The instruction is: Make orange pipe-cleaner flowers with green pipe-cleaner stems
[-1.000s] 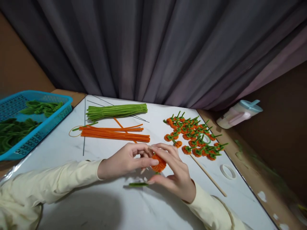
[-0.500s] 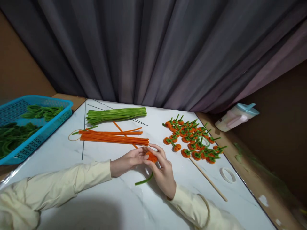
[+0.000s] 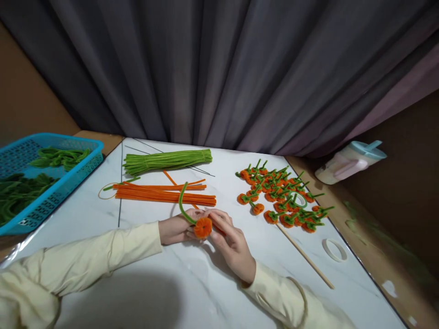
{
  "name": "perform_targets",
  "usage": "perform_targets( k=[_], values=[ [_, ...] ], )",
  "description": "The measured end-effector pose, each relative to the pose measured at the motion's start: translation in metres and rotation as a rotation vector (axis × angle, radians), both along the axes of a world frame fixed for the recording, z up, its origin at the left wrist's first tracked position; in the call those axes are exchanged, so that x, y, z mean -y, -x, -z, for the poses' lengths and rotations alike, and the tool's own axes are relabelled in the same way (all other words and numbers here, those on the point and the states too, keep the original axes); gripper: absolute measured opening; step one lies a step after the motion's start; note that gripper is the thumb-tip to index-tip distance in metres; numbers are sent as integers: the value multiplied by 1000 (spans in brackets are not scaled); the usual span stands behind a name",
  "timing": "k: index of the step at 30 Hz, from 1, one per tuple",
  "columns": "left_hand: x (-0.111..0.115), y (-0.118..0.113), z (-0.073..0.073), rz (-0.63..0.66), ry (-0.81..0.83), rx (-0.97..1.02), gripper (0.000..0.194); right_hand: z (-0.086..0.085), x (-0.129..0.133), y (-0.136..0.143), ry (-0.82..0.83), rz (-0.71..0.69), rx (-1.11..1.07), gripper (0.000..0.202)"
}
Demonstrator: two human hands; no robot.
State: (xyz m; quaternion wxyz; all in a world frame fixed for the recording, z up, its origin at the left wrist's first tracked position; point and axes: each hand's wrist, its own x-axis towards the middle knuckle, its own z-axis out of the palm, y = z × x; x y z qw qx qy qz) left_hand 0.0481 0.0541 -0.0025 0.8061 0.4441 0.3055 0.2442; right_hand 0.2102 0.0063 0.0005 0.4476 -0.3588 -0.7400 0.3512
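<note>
A small round pumpkin (image 3: 203, 227) of orange pipe cleaner, with a dark spot at its centre, is held over the table in front of me. A long green pipe-cleaner stem (image 3: 183, 201) curves up from it to the left. My left hand (image 3: 177, 227) is closed on it, its fingertips partly hidden behind the ball. From the right, my right hand (image 3: 232, 240) pinches at its side, thumb and fingers curled against it. Just beyond lie orange pipe cleaners (image 3: 164, 195) and a green pipe-cleaner bundle (image 3: 168, 161).
Many finished orange pumpkins (image 3: 270, 195) with green stems lie at right, a tape roll (image 3: 297, 199) among them. Nearby are a wooden stick (image 3: 307, 257), a white ring (image 3: 334, 250) and a tumbler (image 3: 350, 162). A blue basket (image 3: 77, 180) of green pieces stands left.
The pumpkin has been turned in my hands: its stem, which hung down below, now points up to the left. My right fingers have shifted off its front, so more of it shows.
</note>
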Motion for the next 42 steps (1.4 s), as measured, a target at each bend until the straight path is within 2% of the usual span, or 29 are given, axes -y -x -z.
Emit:
perform_targets(
  k=[3, 6, 10, 14, 17, 20, 24, 29, 34, 38, 42],
  values=[
    [-1, 1, 0, 38, 80, 41, 46, 1, 1, 3, -41, 50, 10, 54],
    [3, -1, -1, 43, 69, 17, 37, -1, 1, 5, -117, 70, 43, 47],
    [6, -2, -6, -24, -184, -101, 26, -2, 1, 5, -121, 98, 59, 28],
    [3, 4, -10, -88, -475, -94, 24, -1, 2, 4, -198, 191, 105, 29],
    [0, 10, -10, -60, -540, -42, 31, -1, 2, 2, -271, 339, 136, 29],
    [0, 11, -8, -6, -501, -104, 38, -2, 1, 1, -320, 423, 209, 26],
    [2, 7, -10, 6, -487, -230, 42, -3, 1, 1, -382, 354, 288, 25],
    [2, 4, -14, 52, -444, -199, 43, -4, 0, 1, -438, 328, 272, 24],
    [1, 3, -14, 75, -445, -178, 47, -4, -2, 1, -407, 284, 192, 20],
    [0, 3, -11, 89, -282, -42, 42, -4, -2, 3, -342, 310, 135, 24],
    [-3, 3, -5, -4, -65, 95, 35, -2, 0, 3, -283, 365, 107, 38]
  ],
)
